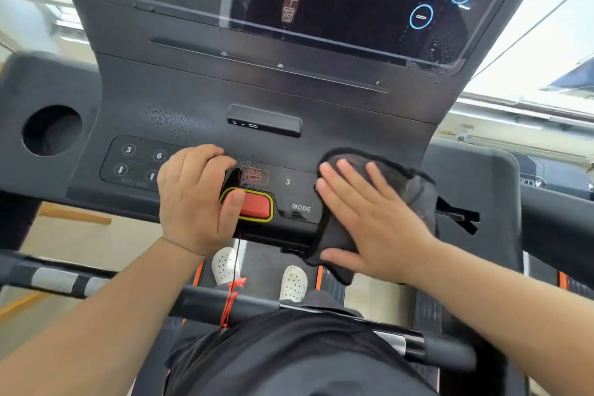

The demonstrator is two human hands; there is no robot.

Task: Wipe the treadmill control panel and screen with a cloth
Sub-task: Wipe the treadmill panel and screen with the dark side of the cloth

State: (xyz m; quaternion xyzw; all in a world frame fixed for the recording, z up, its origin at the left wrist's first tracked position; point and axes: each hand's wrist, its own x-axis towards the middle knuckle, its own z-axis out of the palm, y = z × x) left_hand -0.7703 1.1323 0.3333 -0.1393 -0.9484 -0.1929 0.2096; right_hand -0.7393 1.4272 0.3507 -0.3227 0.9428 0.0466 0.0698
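The dark treadmill control panel fills the middle of the view, with the glossy black screen above it. Water droplets speckle the panel near its centre-left. My right hand lies flat, fingers spread, pressing a dark grey cloth onto the right side of the panel beside the MODE label. My left hand is curled on the panel's lower edge, its thumb resting on the red safety key with the yellow rim.
A round cup holder sits at the panel's left. A black handlebar crosses in front of my body, with a red cord tied to it. My white shoes stand on the belt below.
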